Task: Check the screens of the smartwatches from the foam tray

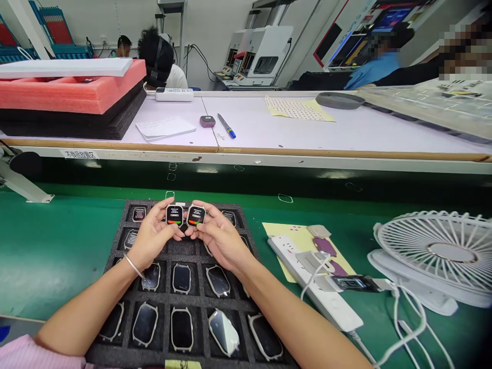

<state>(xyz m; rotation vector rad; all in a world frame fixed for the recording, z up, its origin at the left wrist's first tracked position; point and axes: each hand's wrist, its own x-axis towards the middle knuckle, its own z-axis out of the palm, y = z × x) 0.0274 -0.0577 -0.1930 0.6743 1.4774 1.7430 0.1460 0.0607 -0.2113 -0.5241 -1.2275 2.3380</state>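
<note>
"What's the biggest thing there?"

"The green surface (65, 246), running left to right. Beyond it, on the far side, a white shelf (261, 136) carries a pen and papers."

"And on the green?"

"A dark foam tray (180, 299) in the near middle, divided into compartments, many with a strapless watch body lying in them. A white fan (449, 252) stands at the right, and a white power strip (338, 307) lies between it and the tray, cables plugged in."

"Where are the hands?"

"Both are over the far part of the tray. The left hand (156, 230) has its grip closed round the edges of one watch, thumb at the near side. The right hand (221, 236) pinches another the same way."

"So where are those two watches?"

"Just beside each other above the tray, faces up: the left watch (175, 215) and the right watch (196, 215). Both screens are lit, with orange-red and green along the near edge. The writing is too small to read."
</note>
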